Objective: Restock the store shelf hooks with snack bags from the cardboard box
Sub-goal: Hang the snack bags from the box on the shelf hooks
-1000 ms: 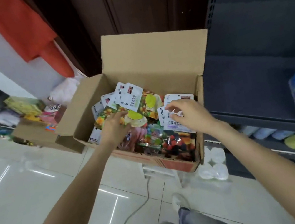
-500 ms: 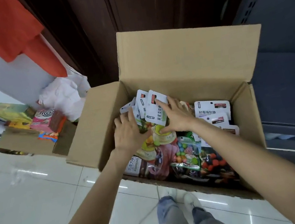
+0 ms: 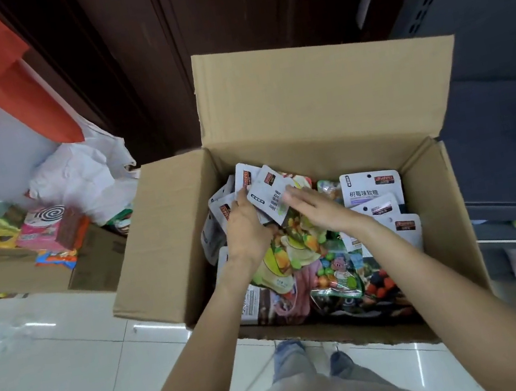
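Currently: open brown cardboard box (image 3: 183,228) on white tiled floor (image 3: 51,373), filled with colourful snack bags (image 3: 323,266). Left hand (image 3: 246,228) grips several white-topped bags (image 3: 268,193) inside; right hand (image 3: 317,209), fingers nearly straight, rests on them. Dark shelf (image 3: 508,126) beside.

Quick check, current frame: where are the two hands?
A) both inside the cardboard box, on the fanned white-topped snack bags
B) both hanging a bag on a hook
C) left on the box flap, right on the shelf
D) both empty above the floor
A: the left hand and right hand meet over the white-topped snack bags inside the cardboard box, fingers on them.
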Demonstrator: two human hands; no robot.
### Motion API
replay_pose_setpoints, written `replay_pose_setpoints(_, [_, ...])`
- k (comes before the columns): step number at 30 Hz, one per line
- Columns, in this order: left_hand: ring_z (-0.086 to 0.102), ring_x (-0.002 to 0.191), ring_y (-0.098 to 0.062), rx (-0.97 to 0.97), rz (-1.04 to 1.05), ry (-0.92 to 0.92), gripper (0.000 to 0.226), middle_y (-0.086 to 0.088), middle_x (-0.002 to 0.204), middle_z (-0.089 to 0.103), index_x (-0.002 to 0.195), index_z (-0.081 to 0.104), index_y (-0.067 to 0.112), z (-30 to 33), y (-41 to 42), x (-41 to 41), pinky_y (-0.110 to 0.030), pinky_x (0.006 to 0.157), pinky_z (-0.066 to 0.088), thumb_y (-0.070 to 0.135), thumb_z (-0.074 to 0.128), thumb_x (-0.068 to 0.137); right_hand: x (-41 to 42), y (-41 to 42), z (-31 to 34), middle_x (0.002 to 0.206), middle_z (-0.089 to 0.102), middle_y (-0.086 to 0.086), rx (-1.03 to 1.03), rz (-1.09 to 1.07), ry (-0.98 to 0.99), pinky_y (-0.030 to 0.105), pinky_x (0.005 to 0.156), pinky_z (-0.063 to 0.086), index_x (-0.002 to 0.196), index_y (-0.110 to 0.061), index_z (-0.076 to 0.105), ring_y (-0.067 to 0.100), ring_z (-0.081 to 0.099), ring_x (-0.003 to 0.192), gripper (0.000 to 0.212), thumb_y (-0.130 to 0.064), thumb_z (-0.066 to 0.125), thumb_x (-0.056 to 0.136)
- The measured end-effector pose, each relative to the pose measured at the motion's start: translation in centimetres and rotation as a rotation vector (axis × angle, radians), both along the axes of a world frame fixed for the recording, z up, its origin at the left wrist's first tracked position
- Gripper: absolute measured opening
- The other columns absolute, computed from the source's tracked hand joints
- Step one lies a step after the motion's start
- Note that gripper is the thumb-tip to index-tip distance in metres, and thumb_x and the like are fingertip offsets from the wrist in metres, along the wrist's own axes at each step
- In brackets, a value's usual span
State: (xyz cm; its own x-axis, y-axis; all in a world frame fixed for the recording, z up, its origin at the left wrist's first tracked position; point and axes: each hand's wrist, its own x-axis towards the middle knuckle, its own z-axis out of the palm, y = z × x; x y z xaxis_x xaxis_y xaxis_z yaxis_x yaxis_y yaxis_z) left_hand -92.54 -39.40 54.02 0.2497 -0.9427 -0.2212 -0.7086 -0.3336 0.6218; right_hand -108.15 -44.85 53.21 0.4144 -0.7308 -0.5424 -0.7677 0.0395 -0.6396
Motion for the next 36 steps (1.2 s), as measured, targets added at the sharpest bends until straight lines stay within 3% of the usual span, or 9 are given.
replay_pose_setpoints(3, [0.067,0.094,-0.026,-0.049,0.026,0.050,0.043,-0.009,0.104,0.071,0.114,0.060,0.009,0.5,0.2,1.4,-0.037,0.070,0.053,0.015,0.079,0.075,-0.6,-0.4,-0.7,0.156,0.028,0.007,0.027,-0.061,0.060,0.051,0.115,0.025,0.152,-0.025,0.018,0.031,0.024,0.144,0.100,-0.077,0.053,0.074])
replay_pose_setpoints(5, [0.066,0.092,-0.029,-0.085,-0.014,0.006,0.030,-0.011,0.103,0.071,0.107,0.065,0.008,0.9,0.3,2.1,-0.034,0.065,0.048,0.016,0.074,0.080,-0.5,-0.4,-1.0,0.156,0.027,0.009,0.013,-0.103,0.097,0.049,0.115,0.025,0.152,-0.022,0.015,0.032,0.022,0.144,0.106,-0.065,0.070,0.072])
replay_pose_setpoints(10, [0.052,0.109,-0.040,-0.093,-0.048,-0.103,0.042,-0.020,0.124,0.051,0.126,0.055,0.005,0.7,0.7,2.3,-0.042,0.083,0.043,0.007,0.065,0.085,0.6,-0.6,-1.0,0.148,0.030,0.014,0.002,-0.215,0.088,0.040,0.108,0.034,0.144,-0.010,0.027,0.028,0.032,0.138,0.101,-0.051,0.081,0.069])
replay_pose_setpoints(19, [0.050,0.109,-0.043,-0.132,-0.046,-0.123,0.031,-0.024,0.123,0.056,0.115,0.056,-0.002,-0.2,0.2,2.5,-0.045,0.090,0.039,0.002,0.062,0.085,0.6,-1.2,-0.2,0.138,0.043,0.008,-0.036,-0.304,0.063,0.036,0.098,0.039,0.135,-0.012,0.038,0.025,0.042,0.129,0.088,-0.046,0.083,0.068])
replay_pose_setpoints(23, [0.058,0.105,-0.033,-0.226,0.014,0.038,0.027,-0.014,0.114,0.064,0.111,0.060,0.003,0.3,0.2,2.6,-0.044,0.080,0.049,0.004,0.065,0.084,0.3,-0.6,0.9,0.122,0.051,0.004,-0.158,-0.416,-0.003,0.033,0.089,0.043,0.123,-0.015,0.045,0.020,0.051,0.112,0.072,-0.041,0.085,0.068])
replay_pose_setpoints(27, [0.061,0.079,-0.004,-0.398,0.050,0.332,0.020,0.008,0.089,0.066,0.093,0.058,0.020,4.0,0.7,3.0,-0.023,0.067,0.048,0.002,0.063,0.088,-1.4,0.1,3.9,0.115,0.054,-0.009,-0.227,-0.668,-0.356,0.032,0.095,0.042,0.122,-0.018,0.035,0.013,0.053,0.110,0.074,-0.024,0.086,0.070])
replay_pose_setpoints(30, [0.065,0.085,-0.008,-0.473,-0.002,0.448,0.026,0.009,0.094,0.068,0.094,0.056,0.034,7.5,0.5,2.9,-0.026,0.073,0.051,0.010,0.064,0.090,-3.6,0.8,6.7,0.132,0.056,-0.001,-0.251,-0.767,-0.515,0.033,0.103,0.043,0.131,-0.021,0.037,0.014,0.056,0.118,0.086,-0.028,0.087,0.062])
replay_pose_setpoints(33, [0.063,0.096,-0.005,-0.531,-0.043,0.528,0.022,0.012,0.101,0.068,0.100,0.058,0.027,10.2,0.1,1.9,-0.022,0.084,0.049,0.008,0.064,0.091,-5.9,2.3,9.3,0.111,0.069,-0.006,-0.270,-0.816,-0.602,0.031,0.094,0.051,0.113,-0.022,0.058,0.007,0.065,0.104,0.059,-0.034,0.080,0.059])
replay_pose_setpoints(36, [0.063,0.099,-0.003,-0.571,-0.113,0.638,0.024,0.018,0.100,0.068,0.099,0.059,0.027,12.0,-0.1,-0.5,-0.021,0.086,0.048,0.005,0.063,0.091,-8.3,4.3,11.1,0.100,0.073,-0.011,-0.327,-0.909,-0.686,0.024,0.081,0.055,0.105,-0.021,0.061,0.005,0.068,0.096,0.044,-0.025,0.077,0.064])
